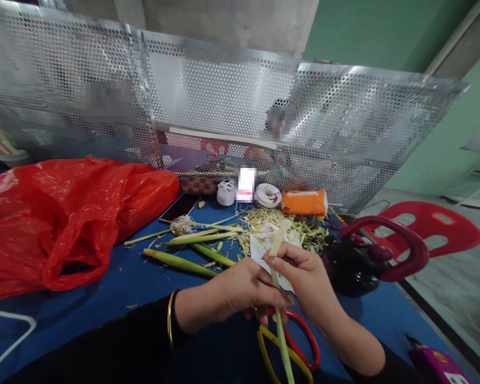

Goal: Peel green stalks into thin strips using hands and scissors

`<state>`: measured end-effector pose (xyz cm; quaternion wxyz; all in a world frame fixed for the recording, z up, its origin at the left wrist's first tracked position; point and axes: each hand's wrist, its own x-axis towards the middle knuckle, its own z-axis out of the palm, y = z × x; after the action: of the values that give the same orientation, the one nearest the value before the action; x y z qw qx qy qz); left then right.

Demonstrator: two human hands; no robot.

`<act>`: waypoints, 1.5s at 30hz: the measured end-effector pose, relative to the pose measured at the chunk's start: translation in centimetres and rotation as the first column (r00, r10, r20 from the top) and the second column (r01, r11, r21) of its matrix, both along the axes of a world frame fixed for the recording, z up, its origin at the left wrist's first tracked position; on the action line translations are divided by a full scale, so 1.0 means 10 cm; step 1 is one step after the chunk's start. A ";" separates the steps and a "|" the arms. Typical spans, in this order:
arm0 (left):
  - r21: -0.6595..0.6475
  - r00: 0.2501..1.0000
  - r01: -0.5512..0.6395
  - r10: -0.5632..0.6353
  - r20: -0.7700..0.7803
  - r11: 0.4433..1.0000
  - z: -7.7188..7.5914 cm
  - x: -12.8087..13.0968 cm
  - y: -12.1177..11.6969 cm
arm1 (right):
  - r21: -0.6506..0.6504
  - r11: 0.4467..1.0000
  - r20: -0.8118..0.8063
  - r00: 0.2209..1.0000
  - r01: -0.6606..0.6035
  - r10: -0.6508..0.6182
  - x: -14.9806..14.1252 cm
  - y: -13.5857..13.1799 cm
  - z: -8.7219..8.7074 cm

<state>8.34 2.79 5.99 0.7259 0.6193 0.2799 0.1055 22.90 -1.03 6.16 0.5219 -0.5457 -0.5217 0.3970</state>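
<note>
A long, flat, pale green plant strip (pixel 280 325) runs upright through both hands, its upper end above the fingers. My right hand (pixel 304 272) is closed, pinching the strip near its upper part. My left hand (pixel 240 290) is closed around the strip lower down, with a gold bangle (pixel 170 320) at the wrist. Just below the hands show the handles of scissors, one loop red (pixel 310 333) and the other yellow (pixel 266 352); their blades are hidden. Behind my hands is a crumpled white tissue (pixel 260 248). Several green stalks (pixel 180 262) lie to the left.
Plant shavings (pixel 306 229) are heaped beyond my hands. A dark kettle-like pot (pixel 350 269) stands right, near a red chair (pixel 428 226). Left is a red plastic bag (pixel 80 213). A phone (pixel 180 208), tape roll (pixel 269 196) and orange packet (pixel 304 202) sit before a perforated metal screen (pixel 224 90); people are behind it.
</note>
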 end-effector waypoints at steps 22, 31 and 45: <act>-0.080 0.998 -0.061 0.062 0.019 0.995 0.01 0.04 0.02 | -0.063 0.997 0.049 0.998 -0.040 0.043 0.03 0.08 -0.05; -0.165 0.946 -0.289 0.307 0.101 0.943 0.13 -0.02 0.14 | -0.016 0.938 0.372 0.869 -0.346 0.326 0.38 0.13 0.21; -0.161 0.949 -0.291 0.306 0.075 0.943 0.19 -0.01 0.11 | 0.141 0.967 0.461 0.879 -0.211 0.124 0.39 0.13 0.20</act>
<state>8.20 3.92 7.87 0.7583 0.5084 0.3414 0.2238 26.82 0.26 8.14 0.4001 -0.5236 -0.7082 0.2535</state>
